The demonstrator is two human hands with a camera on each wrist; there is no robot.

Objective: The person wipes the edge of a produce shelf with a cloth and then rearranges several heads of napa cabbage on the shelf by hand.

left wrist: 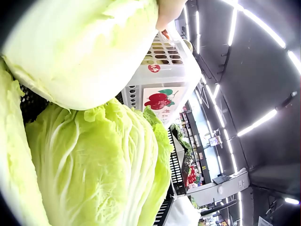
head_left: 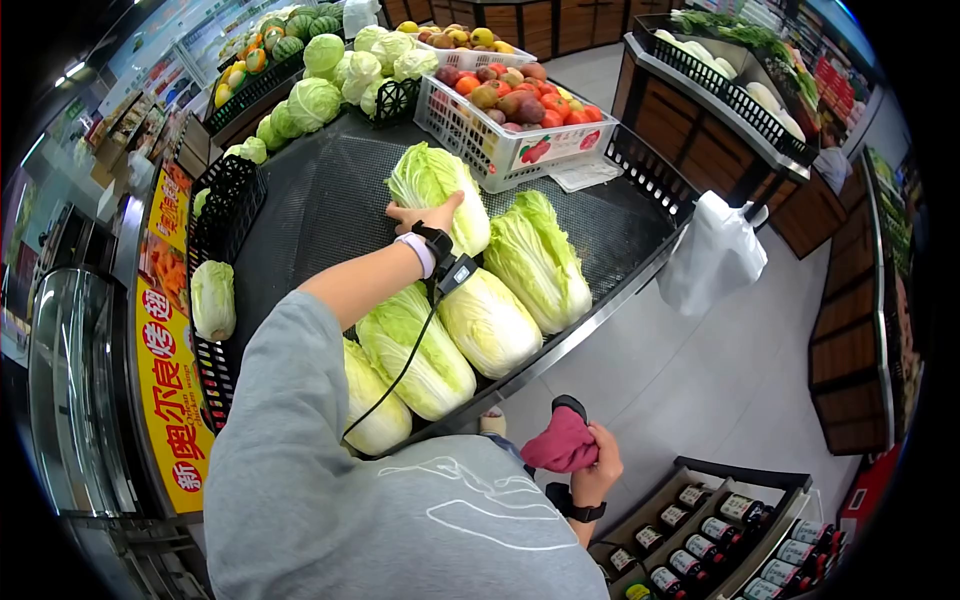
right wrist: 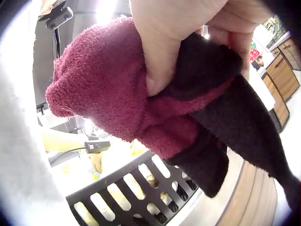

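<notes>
My left hand (head_left: pixel 428 217) grips the base end of a Chinese cabbage (head_left: pixel 440 180), thumb and fingers spread over its sides. That cabbage (left wrist: pixel 84 52) fills the upper left wrist view, where only part of the hand (left wrist: pixel 169 12) shows at its edge. More cabbages lie beside and below it: a leafy one (head_left: pixel 540 260), a pale one (head_left: pixel 490 322) and others nearer my body. Low on the right, my right hand (head_left: pixel 598 465) holds a bunched maroon and black cloth (head_left: pixel 562 443). In the right wrist view the thumb presses into the cloth (right wrist: pixel 103 80).
Behind the cabbages on the black display stand (head_left: pixel 330 170) are a white crate (head_left: pixel 490 150) of red and brown produce and round cabbages (head_left: pixel 313 103). A lone cabbage (head_left: pixel 213 300) lies at the left edge. A plastic bag (head_left: pixel 712 250) hangs at the right corner; bottles (head_left: pixel 700 547) stand below.
</notes>
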